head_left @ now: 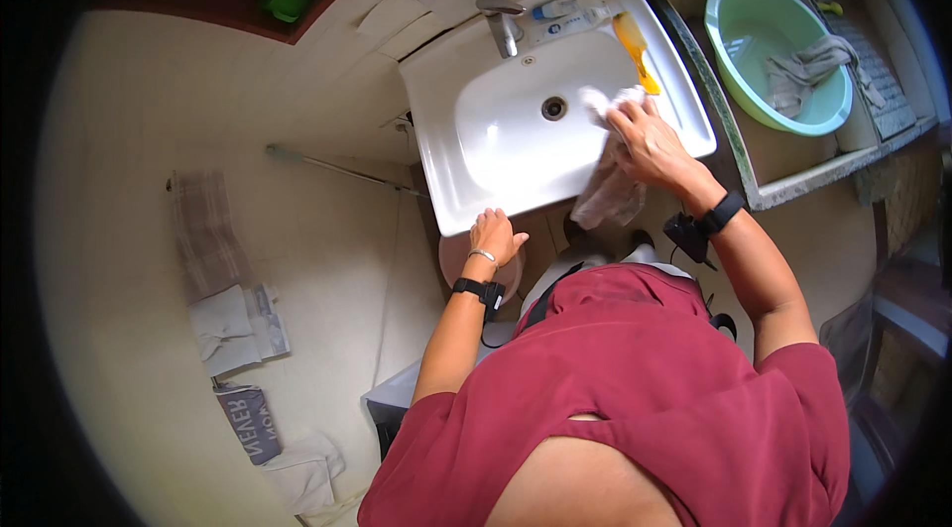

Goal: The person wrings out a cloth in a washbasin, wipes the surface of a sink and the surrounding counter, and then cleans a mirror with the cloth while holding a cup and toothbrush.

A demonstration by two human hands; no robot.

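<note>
My right hand [650,145] is closed on a pale cloth [610,192] at the right side of the white washbasin [433,135]. One end of the cloth bunches up over the basin, and the rest hangs down past its front edge. Just beyond my fingers lies a yellow comb-like item [631,46] on the right rim. My left hand [496,237] rests on the basin's front left edge with its fingers stretched out, holding nothing. A chrome faucet [503,26] stands at the back, and the drain [554,109] is uncovered.
Two tubes [570,21] lie beside the faucet. To the right, a mint-green tub [729,81] holding a grey cloth [803,71] sits in a stone sink [783,192]. A pink bucket [508,279] is below the basin. Towels [206,234] hang along the left wall.
</note>
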